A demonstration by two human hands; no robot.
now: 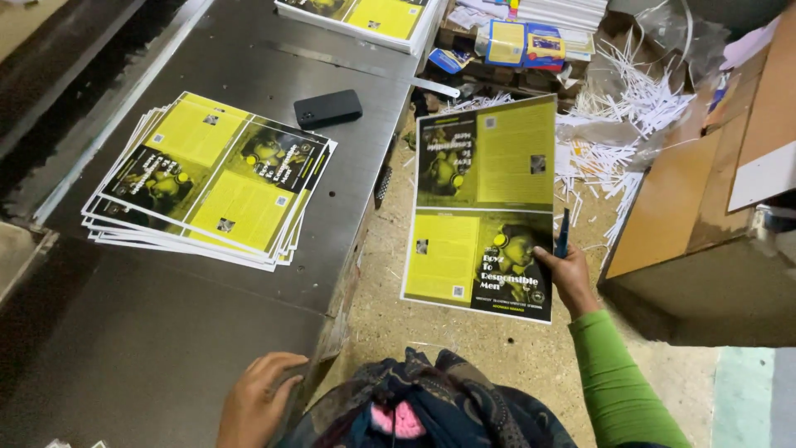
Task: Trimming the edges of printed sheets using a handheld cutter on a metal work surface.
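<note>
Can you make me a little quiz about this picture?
1. True or false: the right hand holds a printed sheet and a blue pen.
2. What dark flat thing lies on the metal table beyond the stack of sheets? A) black phone B) red cup C) white plate
3. Fill in: the left hand rests on the table's ____.

Key: 1 true; 2 A; 3 edge.
</note>
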